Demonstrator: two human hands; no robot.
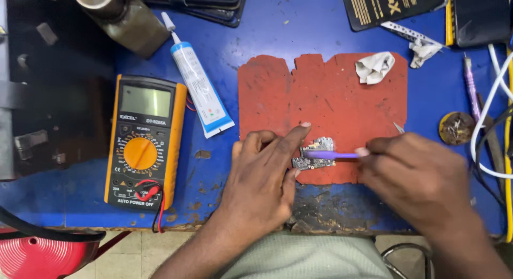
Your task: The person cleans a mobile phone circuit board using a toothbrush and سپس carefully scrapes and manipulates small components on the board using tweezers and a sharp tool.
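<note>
A small phone circuit board [316, 153] lies on a worn red mat [320, 92] on the blue bench. My left hand [263, 172] rests on the mat and pins the board's left end with thumb and index finger. My right hand [414, 172] grips a purple brush [331, 155], whose head lies across the board. A thin metal tip [398, 128] pokes up behind that hand; I cannot tell what holds it.
A yellow multimeter [141, 143] with red and black leads sits at the left, beside a white glue tube [200, 89]. Crumpled tissues [374, 67] lie on the mat's far edge. A solder tin [456, 128], cables and pens crowd the right side.
</note>
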